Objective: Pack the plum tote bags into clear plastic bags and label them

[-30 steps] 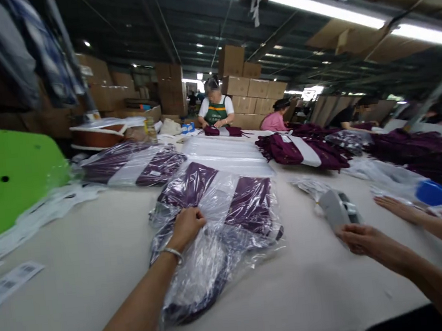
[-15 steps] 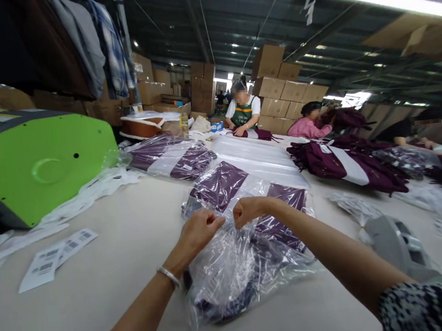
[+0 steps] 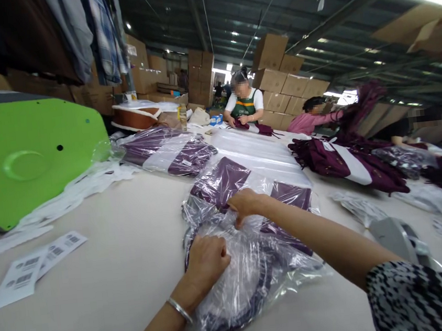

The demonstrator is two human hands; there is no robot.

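A clear plastic bag (image 3: pixel 249 247) lies on the table in front of me, with folded maroon fabric (image 3: pixel 224 178) crossed by a white band inside its far part. A dark, ruffled loop (image 3: pixel 263 282) shows through the film nearer to me. My left hand (image 3: pixel 209 259), a metal bracelet on its wrist, is closed in a fist on the near part of the plastic. My right hand (image 3: pixel 244 205) is closed, knuckles up and thumb pointing down, on the film near the bag's middle. The film within both fists is largely hidden.
Left stand a green machine (image 3: pixel 42 158), white strips (image 3: pixel 74 194) and barcode labels (image 3: pixel 34 266). Another bagged maroon bundle (image 3: pixel 168 152) and flat clear bags (image 3: pixel 257 151) lie beyond. At right are maroon garments (image 3: pixel 339 163) and a grey tape dispenser (image 3: pixel 394 237). Several people work behind.
My left hand has moved toward me, apart from my right hand, which has shifted slightly up. The co-worker in pink has lifted maroon fabric higher.
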